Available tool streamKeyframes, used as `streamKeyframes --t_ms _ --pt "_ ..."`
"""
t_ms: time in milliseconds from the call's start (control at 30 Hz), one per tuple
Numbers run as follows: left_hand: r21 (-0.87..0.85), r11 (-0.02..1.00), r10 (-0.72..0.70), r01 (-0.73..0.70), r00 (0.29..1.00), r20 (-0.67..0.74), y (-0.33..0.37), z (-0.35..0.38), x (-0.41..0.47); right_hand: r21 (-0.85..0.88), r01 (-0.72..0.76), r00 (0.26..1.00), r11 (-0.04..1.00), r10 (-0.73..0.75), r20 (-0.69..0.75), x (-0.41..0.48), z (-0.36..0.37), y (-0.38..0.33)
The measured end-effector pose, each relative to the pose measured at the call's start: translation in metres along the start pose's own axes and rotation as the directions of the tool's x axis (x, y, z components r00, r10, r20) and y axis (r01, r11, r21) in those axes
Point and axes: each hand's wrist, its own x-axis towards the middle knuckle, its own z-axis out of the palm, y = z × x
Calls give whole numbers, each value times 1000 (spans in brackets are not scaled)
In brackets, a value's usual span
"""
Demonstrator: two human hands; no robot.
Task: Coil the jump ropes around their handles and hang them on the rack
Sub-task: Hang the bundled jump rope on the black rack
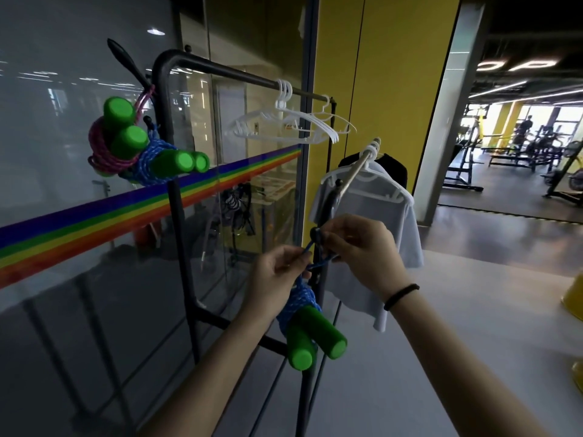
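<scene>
In a gym, beside a glass wall, we see a black rack point(176, 197). Our left hand point(277, 275) and right hand point(362, 253) pinch the loop of a coiled blue jump rope point(301, 299) at a rack knob point(315, 232); its green handles point(315, 337) hang below.

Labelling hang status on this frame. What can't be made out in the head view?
- Rope loop on the rack knob: right hand fingers cover it; hooked or not unclear.
- Left hand grip on the blue rope: hidden by its own fingers.
- Hung pink rope: hook point behind the rack post.
</scene>
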Motion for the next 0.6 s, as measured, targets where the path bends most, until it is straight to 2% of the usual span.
streamKeyframes --t_ms 400,600 --pt "95 995 -45 43 999 20 -19 3 7 -87 -32 994 996 22 -108 -4 11 19" --pt "83 993 -85 84 996 13 -23 2 6 -144 -17 998 989 8 -67 -9 6 23"
